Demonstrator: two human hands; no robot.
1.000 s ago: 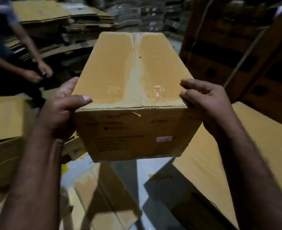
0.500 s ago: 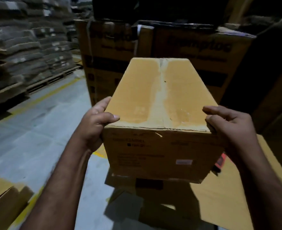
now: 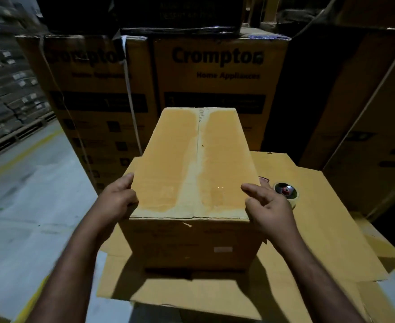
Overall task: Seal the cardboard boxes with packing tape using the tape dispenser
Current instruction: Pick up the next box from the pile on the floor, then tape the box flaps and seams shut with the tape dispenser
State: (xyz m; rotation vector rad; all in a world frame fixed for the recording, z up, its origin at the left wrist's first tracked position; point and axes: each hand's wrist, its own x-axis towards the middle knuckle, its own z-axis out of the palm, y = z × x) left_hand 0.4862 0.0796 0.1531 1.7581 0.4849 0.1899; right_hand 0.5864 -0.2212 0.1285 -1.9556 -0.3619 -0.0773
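1 cardboard box [image 3: 198, 171] (seam taped) sits on 1 flattened sheet [image 3: 331, 234]; left hand [image 3: 118, 202] grips its near-left edge, right hand [image 3: 271, 212] rests loose-fingered at its right corner, 1 tape dispenser [image 3: 286, 191] beside.

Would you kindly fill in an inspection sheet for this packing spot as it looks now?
Surface: flattened cardboard sheets over the concrete floor.
Job's things: cardboard box on the sheets, top seam taped; tape dispenser right of it, partly hidden.
Clutter: nothing seen.
Grippers: left hand grips the box's near left edge; right hand relaxed at its near right corner.
Cables: nothing seen.
Surroundings: strapped Crompton cartons stacked behind.
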